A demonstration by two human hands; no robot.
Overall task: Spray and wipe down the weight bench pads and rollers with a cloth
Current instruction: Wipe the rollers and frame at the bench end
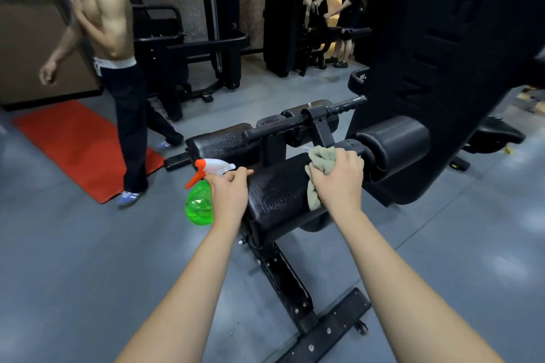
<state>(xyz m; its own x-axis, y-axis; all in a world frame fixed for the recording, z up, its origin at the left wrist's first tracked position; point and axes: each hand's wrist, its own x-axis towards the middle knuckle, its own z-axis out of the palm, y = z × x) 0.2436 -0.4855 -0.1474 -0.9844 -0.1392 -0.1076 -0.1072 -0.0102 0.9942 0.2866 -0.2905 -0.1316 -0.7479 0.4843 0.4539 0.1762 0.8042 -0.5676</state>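
Right now my right fingers (pixel 351 160) are curled down over a crumpled, pale olive cloth (pixel 320 158), bunching it against the top of the fat black textured-vinyl roller pad (pixel 277 194). My right hand (pixel 339 180) is knuckles up, with the forearm running straight in from the lower right. A tail of the cloth hangs down the pad's right end under my palm.

Over on the other side, my left fingers (pixel 236 175) are wrapped round the neck of a translucent green plastic spray bottle (pixel 199 206) with a white and orange trigger head. My left hand (pixel 228 188) sits just beside the pad's left end, the nozzle faces left, away from the pad, and the bottle hangs below my grip. Whether a finger is on the trigger I cannot tell. Both arms are stretched forward, nearly parallel.

Beyond my hands, a second black roller (pixel 218 143) and a smooth black cylinder pad (pixel 395 138) sit on the black steel bench frame (pixel 295 289), which stands on the grey floor (pixel 73 259). Farther left lies a red mat (pixel 79 144), with a shirtless person (pixel 124 82) mid-stride beside it.
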